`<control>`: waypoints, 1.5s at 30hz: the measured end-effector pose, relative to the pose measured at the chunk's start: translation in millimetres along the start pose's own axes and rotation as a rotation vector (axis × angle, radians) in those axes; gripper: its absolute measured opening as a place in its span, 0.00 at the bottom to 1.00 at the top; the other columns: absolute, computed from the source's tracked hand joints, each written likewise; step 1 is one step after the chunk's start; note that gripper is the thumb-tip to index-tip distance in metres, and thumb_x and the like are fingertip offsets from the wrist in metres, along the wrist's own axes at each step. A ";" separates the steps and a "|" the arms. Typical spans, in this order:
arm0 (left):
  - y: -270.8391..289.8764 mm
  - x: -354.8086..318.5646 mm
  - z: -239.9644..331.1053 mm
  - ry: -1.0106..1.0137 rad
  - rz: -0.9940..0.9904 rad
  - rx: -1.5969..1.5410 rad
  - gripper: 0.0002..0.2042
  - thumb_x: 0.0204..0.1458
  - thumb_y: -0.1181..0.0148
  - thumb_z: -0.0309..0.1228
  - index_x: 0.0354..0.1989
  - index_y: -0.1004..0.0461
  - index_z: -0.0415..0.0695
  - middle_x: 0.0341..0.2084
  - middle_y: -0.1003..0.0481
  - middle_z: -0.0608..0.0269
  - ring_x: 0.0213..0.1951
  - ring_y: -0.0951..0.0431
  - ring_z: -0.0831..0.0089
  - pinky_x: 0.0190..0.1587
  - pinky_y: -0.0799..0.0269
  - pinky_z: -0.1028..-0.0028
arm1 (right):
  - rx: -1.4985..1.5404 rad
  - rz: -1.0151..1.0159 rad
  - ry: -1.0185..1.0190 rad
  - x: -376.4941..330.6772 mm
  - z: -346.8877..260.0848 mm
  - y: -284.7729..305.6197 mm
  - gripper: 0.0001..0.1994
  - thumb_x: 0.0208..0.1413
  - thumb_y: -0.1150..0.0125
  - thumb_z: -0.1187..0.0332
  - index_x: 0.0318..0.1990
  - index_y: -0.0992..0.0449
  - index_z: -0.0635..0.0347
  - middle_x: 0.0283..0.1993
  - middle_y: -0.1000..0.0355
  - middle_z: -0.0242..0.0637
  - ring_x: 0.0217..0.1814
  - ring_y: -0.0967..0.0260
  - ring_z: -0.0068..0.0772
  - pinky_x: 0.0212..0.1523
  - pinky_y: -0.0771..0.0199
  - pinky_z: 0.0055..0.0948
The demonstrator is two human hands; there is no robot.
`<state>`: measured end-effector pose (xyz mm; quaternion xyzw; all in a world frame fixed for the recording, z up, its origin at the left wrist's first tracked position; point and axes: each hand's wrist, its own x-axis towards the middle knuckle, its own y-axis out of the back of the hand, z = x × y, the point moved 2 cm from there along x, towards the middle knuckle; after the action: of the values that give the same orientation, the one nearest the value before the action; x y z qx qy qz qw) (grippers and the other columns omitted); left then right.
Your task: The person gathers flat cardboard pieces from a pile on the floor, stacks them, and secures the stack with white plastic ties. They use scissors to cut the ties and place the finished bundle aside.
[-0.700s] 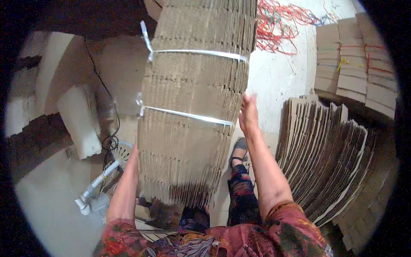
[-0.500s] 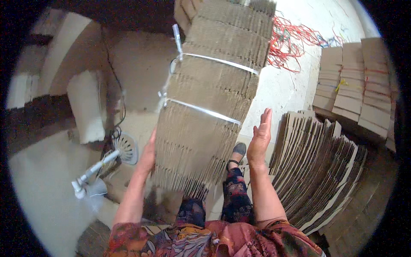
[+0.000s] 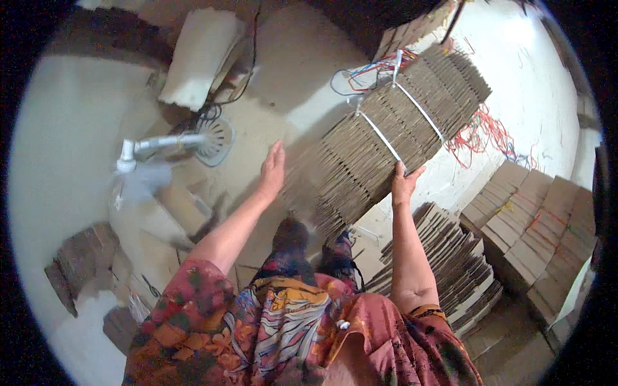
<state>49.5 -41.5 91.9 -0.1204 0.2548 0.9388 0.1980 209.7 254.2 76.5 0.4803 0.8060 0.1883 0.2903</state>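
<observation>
Cardboard bundle [image 3: 360,154] lies between hands. Left hand [image 3: 273,172] open, just beside it, contact unclear; right hand [image 3: 405,184] open, touching its side. Probably best: steady both sides with flat palms.

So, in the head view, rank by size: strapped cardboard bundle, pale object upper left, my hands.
1. Strapped cardboard bundle
2. Pale object
3. Right hand and left hand: too alike to rank
</observation>
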 end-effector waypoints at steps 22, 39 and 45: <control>2.9 -217.4 -110.3 0.524 0.028 -0.671 0.31 0.54 0.64 0.52 0.59 0.50 0.40 0.56 0.44 0.55 0.54 0.40 0.65 0.51 0.41 0.64 | -0.081 -0.513 -0.688 -118.4 11.8 -29.6 0.35 0.41 0.38 0.54 0.56 0.46 0.56 0.54 0.43 0.47 0.49 0.43 0.53 0.39 0.41 0.62; -105.5 -162.2 -83.0 0.333 0.074 -0.773 0.53 0.42 0.43 0.50 0.58 0.80 0.32 0.60 0.73 0.41 0.63 0.68 0.58 0.62 0.70 0.72 | -0.700 -0.906 0.217 -37.4 110.8 -63.2 0.12 0.42 0.48 0.68 0.37 0.30 0.56 0.37 0.30 0.39 0.37 0.31 0.40 0.33 0.30 0.40; -81.3 -171.0 -53.9 0.413 0.013 -0.499 0.52 0.43 0.40 0.41 0.57 0.81 0.30 0.60 0.72 0.38 0.62 0.59 0.56 0.60 0.58 0.68 | -0.566 -0.839 0.428 -40.7 108.8 -59.7 0.07 0.45 0.54 0.73 0.31 0.32 0.65 0.31 0.32 0.46 0.26 0.32 0.42 0.22 0.29 0.37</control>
<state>244.1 -58.6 67.4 -0.3516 0.0521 0.9293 0.1007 255.7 193.0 -29.3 -0.0279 0.8872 0.3595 0.2879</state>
